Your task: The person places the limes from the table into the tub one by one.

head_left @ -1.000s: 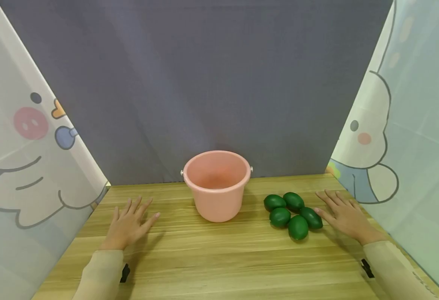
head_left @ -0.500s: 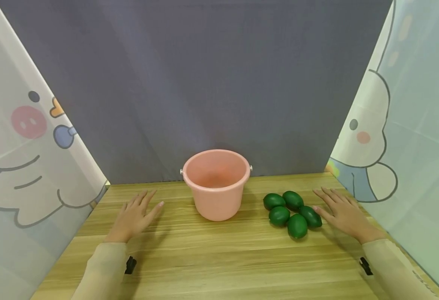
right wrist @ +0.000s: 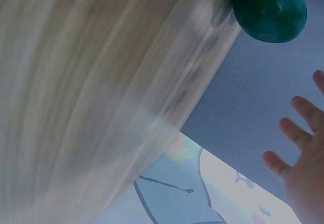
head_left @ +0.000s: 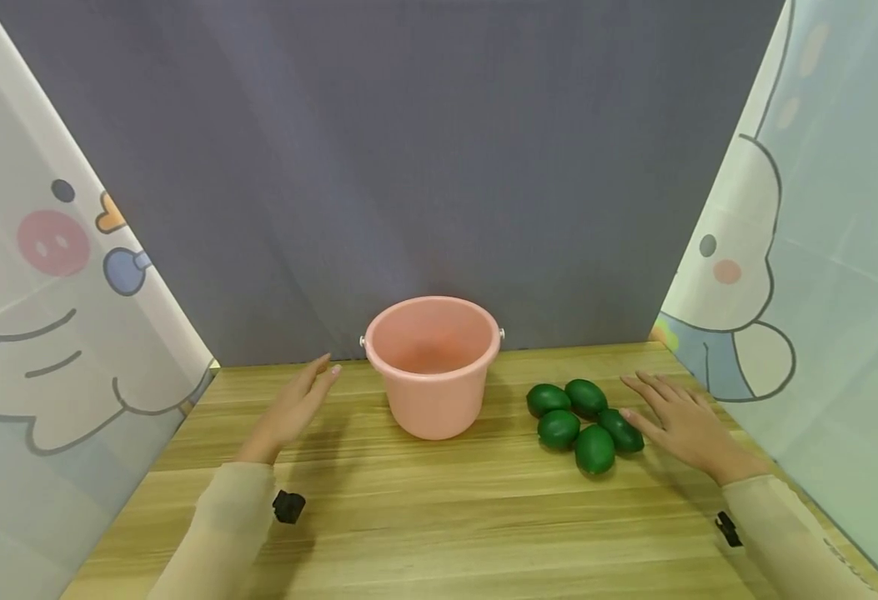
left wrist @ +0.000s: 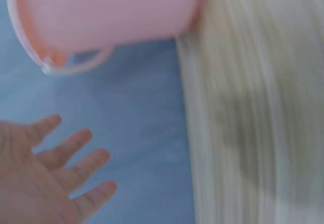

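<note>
A pink bucket [head_left: 434,408] stands upright at the middle back of the wooden table; in the left wrist view, part of its handle [left wrist: 83,68] hangs by the rim. My left hand [head_left: 296,408] is raised to the left of the bucket, apart from it. Its fingers are straight and spread in the left wrist view, with nothing held. Several smooth dark green limes [head_left: 559,430] lie in a cluster right of the bucket. My right hand [head_left: 679,425] is just right of them, fingers spread and holding nothing, its thumb tip overlapping the nearest lime in the head view.
A dark grey cloth [head_left: 439,150] hangs upright behind the table's back edge. Cartoon-printed curtains flank both sides, one on the left [head_left: 3,450] and one on the right [head_left: 859,350]. Bare wood grain [head_left: 469,517] shows in front of the bucket.
My left hand has risen and moved forward and right toward the bucket, turning onto its edge. My right hand has shifted only slightly. The bucket and limes have stayed in place.
</note>
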`<state>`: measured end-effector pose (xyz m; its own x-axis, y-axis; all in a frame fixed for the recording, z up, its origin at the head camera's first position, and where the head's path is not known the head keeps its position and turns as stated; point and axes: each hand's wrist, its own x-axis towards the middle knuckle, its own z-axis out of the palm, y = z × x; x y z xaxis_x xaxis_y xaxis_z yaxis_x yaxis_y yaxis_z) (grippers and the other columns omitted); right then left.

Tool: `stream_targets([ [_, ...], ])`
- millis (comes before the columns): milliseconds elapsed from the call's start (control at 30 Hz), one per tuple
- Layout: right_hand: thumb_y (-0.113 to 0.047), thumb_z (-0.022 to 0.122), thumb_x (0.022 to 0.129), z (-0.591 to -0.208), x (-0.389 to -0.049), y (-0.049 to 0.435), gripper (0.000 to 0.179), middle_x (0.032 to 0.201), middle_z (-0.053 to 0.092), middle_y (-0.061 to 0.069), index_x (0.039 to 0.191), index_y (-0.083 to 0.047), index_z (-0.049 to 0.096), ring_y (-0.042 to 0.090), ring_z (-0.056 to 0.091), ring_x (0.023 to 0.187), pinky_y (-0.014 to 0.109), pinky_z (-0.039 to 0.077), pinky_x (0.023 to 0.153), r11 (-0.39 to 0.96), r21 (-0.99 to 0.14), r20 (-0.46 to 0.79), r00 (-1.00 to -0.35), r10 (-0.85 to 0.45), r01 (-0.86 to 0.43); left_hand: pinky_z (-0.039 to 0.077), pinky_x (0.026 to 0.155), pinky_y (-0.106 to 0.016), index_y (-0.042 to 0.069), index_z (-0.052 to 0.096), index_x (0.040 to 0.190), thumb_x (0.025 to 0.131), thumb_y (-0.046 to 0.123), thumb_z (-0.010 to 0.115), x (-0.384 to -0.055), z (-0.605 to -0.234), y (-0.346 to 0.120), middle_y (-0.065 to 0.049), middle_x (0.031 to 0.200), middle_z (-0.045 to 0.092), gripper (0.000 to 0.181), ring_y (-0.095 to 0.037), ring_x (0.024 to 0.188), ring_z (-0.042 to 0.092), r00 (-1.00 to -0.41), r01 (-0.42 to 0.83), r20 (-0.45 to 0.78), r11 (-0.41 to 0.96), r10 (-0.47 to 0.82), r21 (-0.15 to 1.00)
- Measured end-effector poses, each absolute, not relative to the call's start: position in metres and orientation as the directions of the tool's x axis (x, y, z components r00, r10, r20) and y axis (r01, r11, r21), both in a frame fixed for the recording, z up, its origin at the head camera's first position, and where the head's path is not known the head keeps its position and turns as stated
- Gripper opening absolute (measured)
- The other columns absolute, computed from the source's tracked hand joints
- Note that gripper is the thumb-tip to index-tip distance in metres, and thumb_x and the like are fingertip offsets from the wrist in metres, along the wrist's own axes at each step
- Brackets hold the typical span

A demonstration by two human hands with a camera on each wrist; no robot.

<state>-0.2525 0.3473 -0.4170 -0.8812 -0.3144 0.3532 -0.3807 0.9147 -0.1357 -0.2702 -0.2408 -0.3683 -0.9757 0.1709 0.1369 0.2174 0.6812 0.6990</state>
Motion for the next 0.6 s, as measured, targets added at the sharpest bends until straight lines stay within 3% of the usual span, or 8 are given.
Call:
stream_targets([
  [233, -0.038, 0.064, 0.099, -0.414, -0.255, 0.343, 0.056, 0.146, 0.048, 0.022, 0.147, -0.014, 0.049, 0.052, 0.047, 0.124, 0.076, 0.039, 0.091, 0.884, -0.107, 0.447, -0.816, -0.367, -0.456, 0.034, 0.112, -0.065, 0.025, 0.019, 0.161, 0.098, 0.07, 0.039, -0.276, -0.351, -0.222, -0.015, 0.16, 0.028, 0.08, -0.039, 0.136, 0.043, -0.986, 0.137, 0.075, 0.466, 0.149, 0.874],
  [600, -0.034, 0.066, 0.098, -0.416, -0.258, 0.342, 0.051, 0.142, 0.052, 0.019, 0.141, -0.009, 0.054, 0.048, 0.051, 0.12, 0.071, 0.042, 0.091, 0.865, -0.087, 0.482, -0.781, -0.397, -0.493, 0.052, 0.102, -0.051, 0.018, 0.021, 0.16, 0.099, 0.062, 0.05, -0.284, -0.344, -0.2, -0.016, 0.156, 0.033, 0.081, -0.036, 0.126, 0.053, -0.99, 0.089, 0.047, 0.347, 0.13, 0.934],
])
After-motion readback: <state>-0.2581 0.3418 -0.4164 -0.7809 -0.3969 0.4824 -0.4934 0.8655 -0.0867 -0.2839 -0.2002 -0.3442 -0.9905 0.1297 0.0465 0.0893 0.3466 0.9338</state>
